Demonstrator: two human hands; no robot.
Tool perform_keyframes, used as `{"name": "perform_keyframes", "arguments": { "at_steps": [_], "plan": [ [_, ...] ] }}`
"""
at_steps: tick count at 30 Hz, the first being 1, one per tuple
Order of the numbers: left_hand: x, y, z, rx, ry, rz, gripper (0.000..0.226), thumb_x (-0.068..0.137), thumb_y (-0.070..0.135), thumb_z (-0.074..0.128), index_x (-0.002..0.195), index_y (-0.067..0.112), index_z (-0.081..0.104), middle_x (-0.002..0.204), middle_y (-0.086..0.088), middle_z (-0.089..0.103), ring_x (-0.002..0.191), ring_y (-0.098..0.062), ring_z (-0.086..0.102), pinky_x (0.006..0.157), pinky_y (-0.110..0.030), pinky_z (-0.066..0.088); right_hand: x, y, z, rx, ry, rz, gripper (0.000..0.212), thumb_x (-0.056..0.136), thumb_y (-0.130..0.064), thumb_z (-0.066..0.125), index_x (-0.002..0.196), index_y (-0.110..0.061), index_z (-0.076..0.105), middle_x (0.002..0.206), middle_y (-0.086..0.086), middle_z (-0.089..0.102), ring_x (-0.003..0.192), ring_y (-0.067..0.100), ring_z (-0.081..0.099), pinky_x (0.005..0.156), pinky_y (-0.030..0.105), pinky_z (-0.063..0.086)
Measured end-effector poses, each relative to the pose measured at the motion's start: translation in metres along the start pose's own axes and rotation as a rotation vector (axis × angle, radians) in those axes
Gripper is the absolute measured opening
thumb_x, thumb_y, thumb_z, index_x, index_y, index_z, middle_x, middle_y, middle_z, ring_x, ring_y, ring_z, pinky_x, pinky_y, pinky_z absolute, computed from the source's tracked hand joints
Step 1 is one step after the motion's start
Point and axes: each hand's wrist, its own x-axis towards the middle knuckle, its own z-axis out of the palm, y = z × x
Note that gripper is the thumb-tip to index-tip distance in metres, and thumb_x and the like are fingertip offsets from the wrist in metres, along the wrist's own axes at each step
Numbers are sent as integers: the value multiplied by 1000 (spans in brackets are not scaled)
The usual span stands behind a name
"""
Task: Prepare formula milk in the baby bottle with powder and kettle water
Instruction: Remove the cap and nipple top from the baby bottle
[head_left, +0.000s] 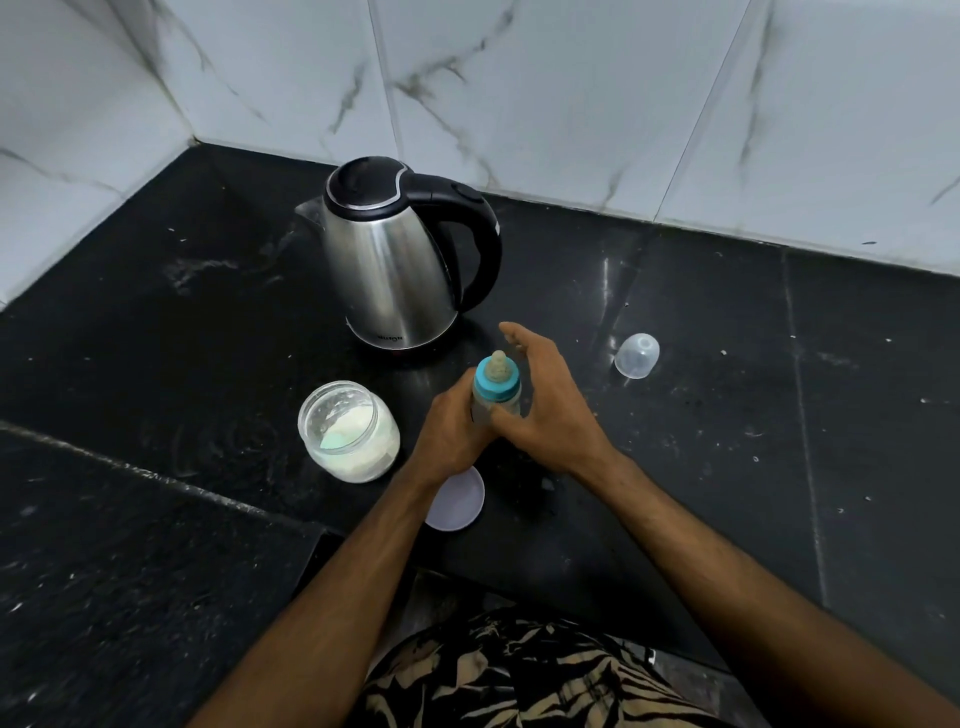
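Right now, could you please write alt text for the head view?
Both hands, left and right, hold an upright baby bottle with its teal collar and teat on, above a black counter. A steel kettle stands behind, an open powder jar left, a clear cap right.

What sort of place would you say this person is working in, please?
Most likely a home kitchen corner: a black stone countertop meets marble-patterned wall tiles, and an electric kettle stands beside an open jar of milk powder.
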Motion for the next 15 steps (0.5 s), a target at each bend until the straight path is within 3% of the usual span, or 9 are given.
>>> {"name": "perform_keyframes", "arguments": {
  "at_steps": [3, 6, 9, 11, 15],
  "plan": [
    [0, 0, 0, 4, -12, 10, 56, 85, 22, 79, 136, 17, 55, 123, 7, 67, 110, 1, 63, 96, -18, 52, 1, 0, 0, -23, 47, 32, 83, 71, -42, 77, 142, -19, 40, 123, -1, 52, 114, 12, 51, 100, 36, 47],
    [0, 0, 0, 6, -12, 17, 59, 85, 22, 78, 138, 16, 54, 127, 4, 66, 115, -6, 63, 98, -21, 51, 2, -2, 2, -31, 53, 45, 75, 75, -38, 74, 140, -19, 42, 116, -3, 57, 109, 14, 53, 96, 41, 49],
    [0, -3, 1, 18, -3, 27, 51, 86, 21, 77, 133, 20, 57, 122, 7, 68, 113, -3, 64, 96, -23, 53, 0, -4, 3, 2, -2, 18, 77, 73, -38, 63, 143, -20, 39, 128, -5, 54, 118, 12, 50, 101, 42, 47],
    [1, -4, 1, 32, -3, 25, 48, 87, 24, 76, 131, 21, 58, 120, 9, 69, 111, -1, 65, 96, -25, 54, 0, -4, 4, -2, 0, 18, 78, 72, -35, 68, 143, -19, 39, 135, -2, 49, 123, 12, 47, 105, 40, 45],
    [0, -2, 2, 18, -22, -3, 55, 86, 22, 77, 136, 21, 54, 122, 14, 63, 108, 7, 61, 90, -8, 48, 3, -1, 9, -56, 107, 58, 73, 72, -42, 78, 134, -18, 48, 119, 0, 56, 108, 14, 53, 95, 37, 50]
  ]
}}
